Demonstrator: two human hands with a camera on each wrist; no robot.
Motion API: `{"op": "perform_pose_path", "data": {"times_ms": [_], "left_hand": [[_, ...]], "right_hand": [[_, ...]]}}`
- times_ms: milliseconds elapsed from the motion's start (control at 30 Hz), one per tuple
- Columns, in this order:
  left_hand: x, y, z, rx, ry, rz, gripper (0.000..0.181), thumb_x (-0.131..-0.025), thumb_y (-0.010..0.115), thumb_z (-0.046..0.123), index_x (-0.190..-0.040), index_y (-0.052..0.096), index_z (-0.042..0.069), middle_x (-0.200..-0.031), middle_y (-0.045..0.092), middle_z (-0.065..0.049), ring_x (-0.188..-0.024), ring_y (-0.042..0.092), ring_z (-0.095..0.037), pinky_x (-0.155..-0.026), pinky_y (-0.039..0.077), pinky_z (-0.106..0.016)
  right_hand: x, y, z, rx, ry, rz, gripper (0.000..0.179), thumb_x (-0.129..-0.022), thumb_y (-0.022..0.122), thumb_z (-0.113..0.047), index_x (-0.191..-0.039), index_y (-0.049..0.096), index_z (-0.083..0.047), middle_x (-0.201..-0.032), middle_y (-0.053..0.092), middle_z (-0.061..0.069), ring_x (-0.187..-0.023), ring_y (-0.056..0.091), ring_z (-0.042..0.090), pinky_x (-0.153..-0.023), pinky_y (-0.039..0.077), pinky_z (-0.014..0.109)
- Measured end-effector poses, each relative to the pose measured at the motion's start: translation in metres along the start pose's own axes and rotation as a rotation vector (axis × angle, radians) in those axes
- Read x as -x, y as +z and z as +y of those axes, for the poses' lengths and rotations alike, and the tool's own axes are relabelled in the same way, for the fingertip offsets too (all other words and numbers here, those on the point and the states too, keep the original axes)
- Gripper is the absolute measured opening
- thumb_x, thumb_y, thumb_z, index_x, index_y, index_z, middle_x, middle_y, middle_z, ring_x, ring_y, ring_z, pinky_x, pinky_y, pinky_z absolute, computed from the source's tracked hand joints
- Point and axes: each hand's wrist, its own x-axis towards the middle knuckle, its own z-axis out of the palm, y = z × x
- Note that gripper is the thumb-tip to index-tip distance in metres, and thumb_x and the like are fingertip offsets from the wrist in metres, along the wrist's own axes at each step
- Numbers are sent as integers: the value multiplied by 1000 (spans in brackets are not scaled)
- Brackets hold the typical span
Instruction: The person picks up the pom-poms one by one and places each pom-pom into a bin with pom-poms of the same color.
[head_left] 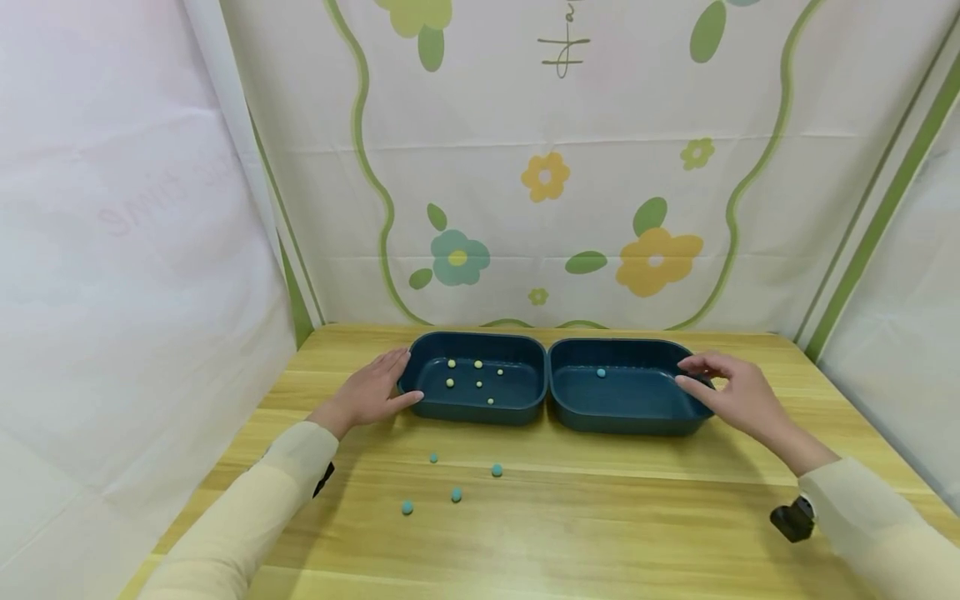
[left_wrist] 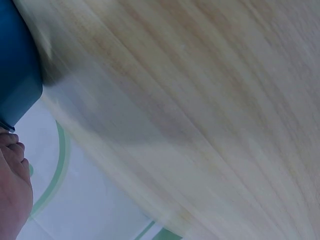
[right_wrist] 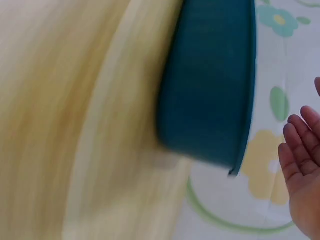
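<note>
Two dark blue oblong tubs stand side by side, the left tub (head_left: pixel 480 414) holding several small pale yellow balls (head_left: pixel 450 383). Inside the right tub (head_left: pixel 630 423) lies one small blue ball (head_left: pixel 601 373). My left hand (head_left: pixel 375 390) rests at the left tub's outer end, fingers extended along the rim and thumb at the front corner. Over the right tub's outer end, my right hand (head_left: pixel 738 398) hovers with loosely bent fingers and nothing between them. In the right wrist view its fingers (right_wrist: pixel 300 142) appear apart from the tub wall (right_wrist: pixel 207 85).
Several small blue balls (head_left: pixel 497 470) lie on the wooden table (head_left: pixel 600 533) in front of the left tub. Behind the table hangs a white cloth (head_left: pixel 480 167) printed with flowers, and a white side cloth (head_left: pixel 135 250) bounds the left.
</note>
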Motion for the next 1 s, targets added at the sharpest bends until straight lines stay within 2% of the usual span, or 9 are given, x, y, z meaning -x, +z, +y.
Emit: {"op": "perform_pose_path", "data": {"times_ms": [100, 267, 433, 567, 767, 867, 1000], "left_hand": [[0, 0, 0, 4, 4, 3, 88, -97, 44, 59, -151, 21, -6, -157, 20, -21, -145, 18, -35, -116, 16, -47], [1, 0, 1, 3, -3, 3, 87, -97, 44, 59, -151, 22, -6, -157, 20, -21, -144, 18, -35, -116, 16, -47], [1, -1, 1, -2, -2, 9, 86, -98, 45, 58, -151, 22, -6, -157, 21, -22, -144, 18, -35, -116, 16, -47], [1, -1, 1, -2, -1, 9, 87, -97, 44, 58, -151, 22, -6, -157, 21, -21, -144, 18, -35, -116, 16, -47], [1, 0, 0, -9, -5, 4, 87, -97, 43, 60, -151, 22, -6, -157, 20, -21, -145, 18, -35, -116, 16, -47], [0, 1, 0, -18, -13, -2, 88, -97, 41, 61, -152, 21, -5, -158, 19, -20, -145, 17, -34, -117, 16, -46], [0, 1, -1, -18, -12, -6, 88, -97, 41, 61, -152, 21, -5, -158, 19, -21, -145, 16, -34, -117, 15, -46]], "right_hand": [[6, -3, 11, 64, -77, 9, 27, -89, 73, -21, -112, 70, -8, -111, 68, 12, -98, 60, 31, -75, 48, 31], [14, -6, 28, 179, -203, -20, 43, -83, 78, -19, -121, 65, -3, -122, 63, 17, -108, 58, 38, -82, 47, 52], [21, -6, 40, 282, -246, -63, 58, -82, 79, -25, -130, 59, 0, -132, 57, 19, -116, 54, 41, -89, 43, 57], [24, -4, 44, 339, -259, -135, 64, -87, 73, -31, -138, 51, 3, -140, 48, 23, -123, 47, 45, -99, 38, 56], [26, -3, 46, 376, -273, -210, 65, -95, 63, -33, -144, 41, 4, -147, 38, 26, -131, 37, 45, -116, 18, 41], [26, -2, 48, 380, -283, -228, 65, -97, 61, -32, -145, 39, 6, -148, 36, 27, -133, 35, 45, -118, 9, 34], [25, -2, 51, 390, -293, -243, 64, -99, 58, -31, -144, 38, 9, -147, 36, 30, -134, 34, 46, -118, 4, 30]]}}
